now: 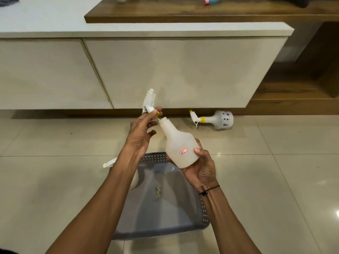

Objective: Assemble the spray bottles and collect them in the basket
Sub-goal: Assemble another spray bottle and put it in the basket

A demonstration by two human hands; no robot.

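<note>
My right hand (pixel 200 167) grips a white translucent bottle (pixel 178 143) by its base, neck tilted up and left, with a red-framed label on its side. My left hand (pixel 142 132) pinches a white spray head with a yellow collar (pixel 149 104) right beside the bottle's open threaded neck. Below both hands a grey basket (pixel 205 211) stands on the floor. A second bottle with its spray head (pixel 110 163) lies against the basket's left side, mostly hidden by my left forearm. An assembled bottle with dotted base (pixel 218 119) lies on the floor under the cabinet.
A white cabinet (pixel 165 70) with drawer fronts fills the view ahead, with a wooden shelf (pixel 201 13) above it. Glossy beige floor tiles (pixel 55 180) spread to the left and right of the basket. A small scrap lies inside the basket.
</note>
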